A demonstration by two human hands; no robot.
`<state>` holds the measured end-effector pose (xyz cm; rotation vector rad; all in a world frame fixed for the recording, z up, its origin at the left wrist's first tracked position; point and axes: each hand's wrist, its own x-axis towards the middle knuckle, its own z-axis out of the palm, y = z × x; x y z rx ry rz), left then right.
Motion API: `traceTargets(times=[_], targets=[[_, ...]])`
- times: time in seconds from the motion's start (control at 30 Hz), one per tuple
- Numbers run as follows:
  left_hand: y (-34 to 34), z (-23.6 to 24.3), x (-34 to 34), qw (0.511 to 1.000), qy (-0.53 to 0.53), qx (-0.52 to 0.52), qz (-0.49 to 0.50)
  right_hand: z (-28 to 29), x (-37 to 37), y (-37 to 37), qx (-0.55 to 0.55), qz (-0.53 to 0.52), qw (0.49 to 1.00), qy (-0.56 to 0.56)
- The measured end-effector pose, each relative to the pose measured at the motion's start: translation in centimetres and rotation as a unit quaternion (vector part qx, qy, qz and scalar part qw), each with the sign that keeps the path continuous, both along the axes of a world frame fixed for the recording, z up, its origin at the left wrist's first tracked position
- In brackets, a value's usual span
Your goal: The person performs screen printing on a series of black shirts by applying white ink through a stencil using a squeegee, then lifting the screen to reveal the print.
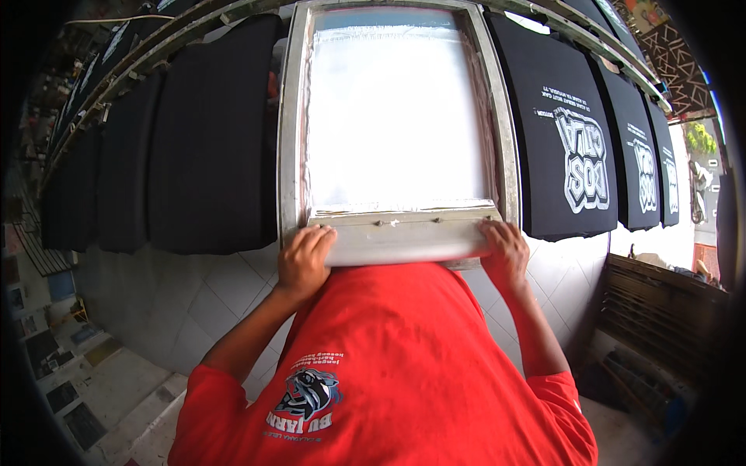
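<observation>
Both of my hands grip a wide squeegee (404,237) by its two ends, at the near end of a screen-printing frame (289,147). My left hand (305,262) wraps round the left end, fingers over the top of the handle. Round the right end closes my right hand (506,252). White ink lies in a line along the squeegee's far edge. Beyond it the screen mesh (396,124) looks bright white, with more white ink smeared near its far end. What lies under the screen is hidden.
Plain black shirts (214,140) on boards stand to the left of the frame. To the right are black shirts (556,85) with white and grey prints. A wooden rack (660,311) stands at the lower right, above a tiled floor (210,299).
</observation>
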<state>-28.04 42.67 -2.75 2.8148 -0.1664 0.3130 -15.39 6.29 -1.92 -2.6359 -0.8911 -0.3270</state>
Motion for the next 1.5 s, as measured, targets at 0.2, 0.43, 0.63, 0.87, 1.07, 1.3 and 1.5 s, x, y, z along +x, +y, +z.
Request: traceTargets(times=[0.2, 0.43, 0.63, 0.87, 1.07, 1.3, 1.5], targets=[[0.8, 1.5, 2.5, 0.997, 0.065, -0.028, 0.020, 2.2, 3.6, 0.8, -0.042, 0.012, 0.994, 0.099], [4.5, 6.1, 11.9, 0.957, 0.275, -0.089, -0.020, 5.5, 12.1, 3.6, -0.129, 0.068, 0.964, 0.224], [2.8, 5.4, 8.3, 0.975, 0.215, -0.064, 0.010, 4.2, 8.0, 2.6, -0.054, 0.023, 0.985, 0.163], [3.5, 4.5, 11.0, 0.988, 0.146, -0.042, 0.027, 3.8, 11.9, 4.2, -0.088, -0.002, 0.986, 0.142], [3.7, 4.9, 11.8, 0.999, -0.025, -0.016, 0.025, 3.8, 10.8, 4.2, 0.002, -0.023, 1.000, -0.021], [0.6, 4.9, 0.8, 0.993, 0.108, -0.053, 0.007, 4.3, 0.6, 0.1, -0.008, 0.002, 0.996, 0.089], [-0.9, 2.1, -2.4, 0.994, 0.096, -0.061, 0.000, 2.5, -2.7, -0.1, -0.013, -0.026, 0.997, 0.078]])
